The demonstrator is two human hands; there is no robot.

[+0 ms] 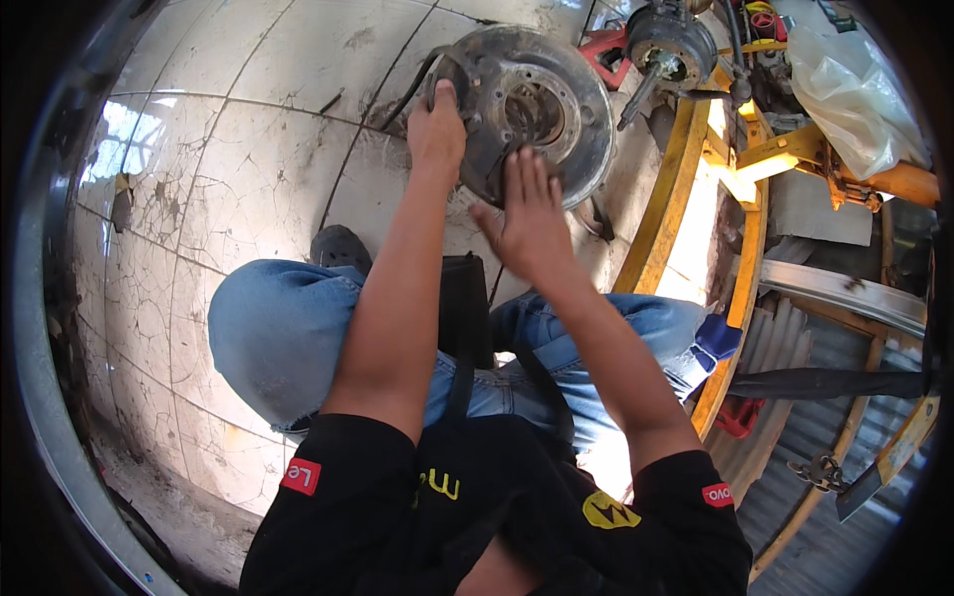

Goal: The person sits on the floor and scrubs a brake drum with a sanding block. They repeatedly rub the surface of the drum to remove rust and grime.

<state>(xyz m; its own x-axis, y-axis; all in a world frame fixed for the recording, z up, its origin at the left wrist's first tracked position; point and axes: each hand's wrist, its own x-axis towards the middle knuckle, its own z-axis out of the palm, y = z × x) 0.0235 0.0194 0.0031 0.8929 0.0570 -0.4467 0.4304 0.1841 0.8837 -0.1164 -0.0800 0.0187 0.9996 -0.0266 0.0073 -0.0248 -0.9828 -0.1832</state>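
A round, dark metal brake backing plate (586, 129) with a large centre hole and a ring of small holes stands in front of me, above the tiled floor. At its left rim my left hand (437, 134) is closed around a dark curved piece (453, 72) that looks like a brake shoe; how it joins the plate is hidden. My right hand (532, 214) lies against the plate's lower part, fingers stretched out and thumb apart. Dark curved metal shows by its fingertips, and I cannot tell if it is a separate part.
A hub with a protruding shaft (666, 50) sits beyond the plate, near a red stand (604, 58). Along my right runs a yellow metal frame (664, 199). Clear plastic sheeting (850, 99) hangs over parts there. Cracked white tiles (238, 179) cover the floor at left.
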